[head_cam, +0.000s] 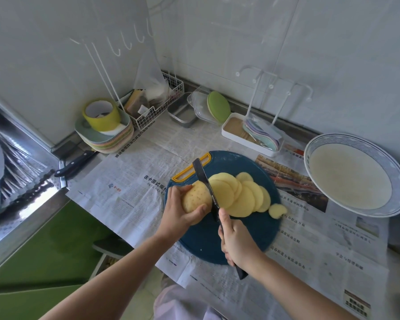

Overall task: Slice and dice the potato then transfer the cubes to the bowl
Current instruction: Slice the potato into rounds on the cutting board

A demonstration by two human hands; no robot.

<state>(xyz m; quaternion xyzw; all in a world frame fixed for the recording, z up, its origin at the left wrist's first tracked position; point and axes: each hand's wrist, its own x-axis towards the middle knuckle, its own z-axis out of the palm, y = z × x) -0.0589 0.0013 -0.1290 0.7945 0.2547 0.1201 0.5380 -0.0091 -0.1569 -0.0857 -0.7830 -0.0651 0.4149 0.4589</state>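
Observation:
A peeled potato (195, 197) lies on a round dark blue cutting board (252, 232). My left hand (179, 210) grips its uncut end from the left. My right hand (234, 242) holds the black handle of a knife (206, 181), index finger stretched along the spine. The blade stands against the cut face of the potato. Several round yellow slices (243, 196) lie fanned out to the right of the blade, and a small end piece (277, 210) sits at the board's right edge. A wide blue-rimmed white bowl (379, 209) stands at the right.
Newspaper (129, 190) covers the counter. A second black-handled knife (75, 163) lies at the left by a stack of pastel trays (106, 140) holding a green cup. A wire basket (155, 107), a metal tin (183, 112) and a white rack tray (247, 132) line the back wall.

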